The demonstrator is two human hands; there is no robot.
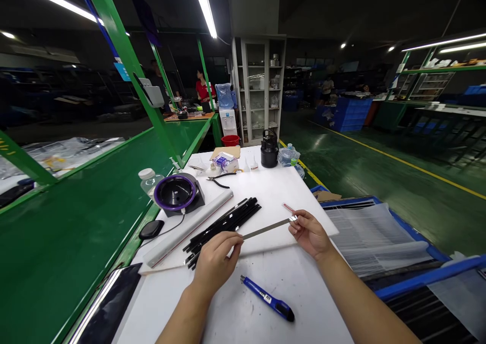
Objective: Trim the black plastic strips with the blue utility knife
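Both of my hands hold one thin grey metal strip (266, 228) level above the white table (228, 308). My left hand (216, 258) pinches its near end with fingers closed. Fingertips of my right hand (309, 231) grip its far end. A bundle of several black strips (222, 223) lies on the table just behind my left hand. A blue utility knife (268, 298) rests on the table in front of my hands. A small pink strip (287, 207) lies beyond my right hand.
A purple-ringed round device (177, 193), a long white bar (190, 230), pliers (220, 180), a black jug (269, 149) and small bottles sit farther back. A green bench (76, 217) runs along the left. Blue crates with plastic sheets (379, 237) stand at the right. People work in the distance.
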